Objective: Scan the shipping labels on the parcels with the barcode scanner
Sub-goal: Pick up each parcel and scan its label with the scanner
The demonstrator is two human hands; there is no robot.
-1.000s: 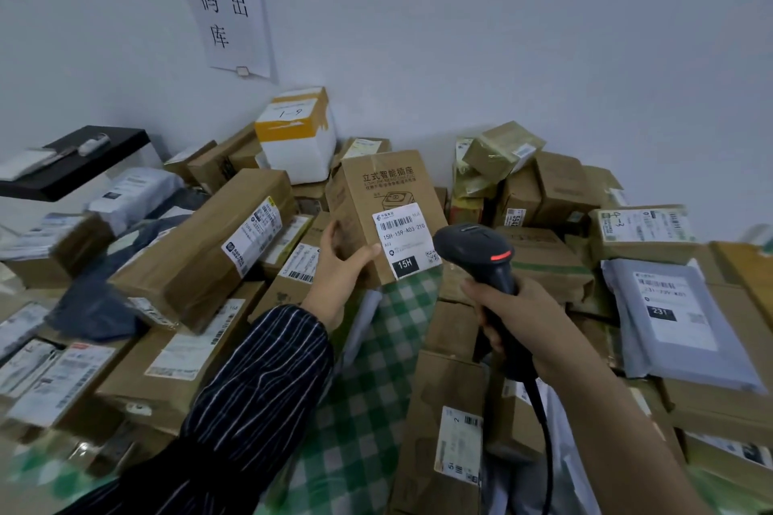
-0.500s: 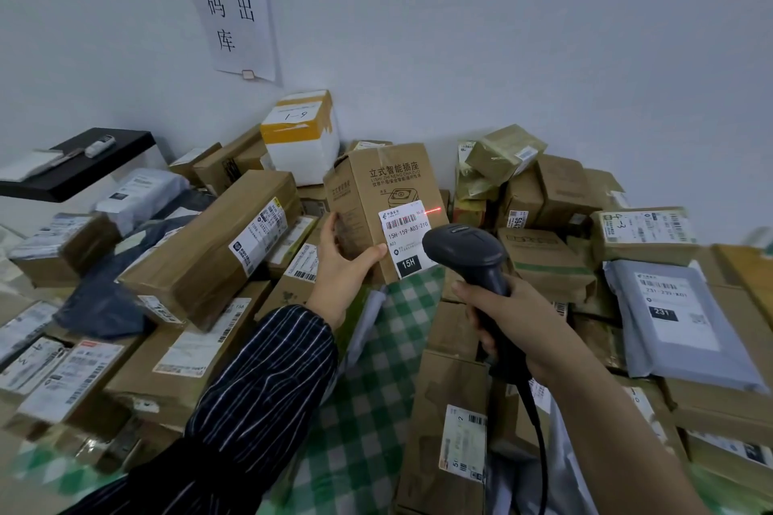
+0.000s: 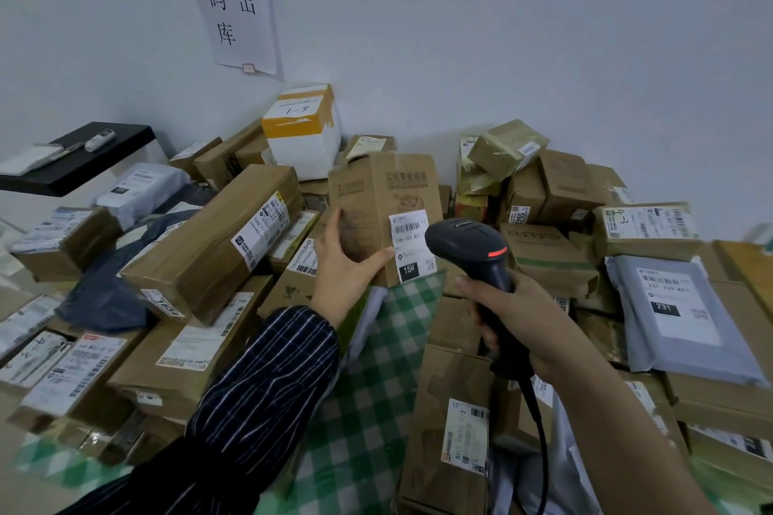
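Note:
My left hand (image 3: 345, 263) grips the lower left corner of an upright brown cardboard box (image 3: 391, 190), thumb across its front. On the box's front sits a white shipping label (image 3: 410, 240) with a barcode and a black "15H" tag. My right hand (image 3: 516, 316) holds the handle of a black corded barcode scanner (image 3: 470, 249), whose head points at the label from just to its right. A red light shows on the scanner's side.
Parcels are heaped all round against the white wall: a long brown box (image 3: 217, 240) at left, a white and yellow box (image 3: 303, 130) behind, a grey mailer bag (image 3: 675, 307) at right. A green checked cloth (image 3: 376, 368) shows between the heaps. A black shelf (image 3: 83, 157) juts out far left.
My left hand has turned the box a little and the box looks blurred from motion. The scanner has moved up and closer to the label. The red scan line on the box is gone.

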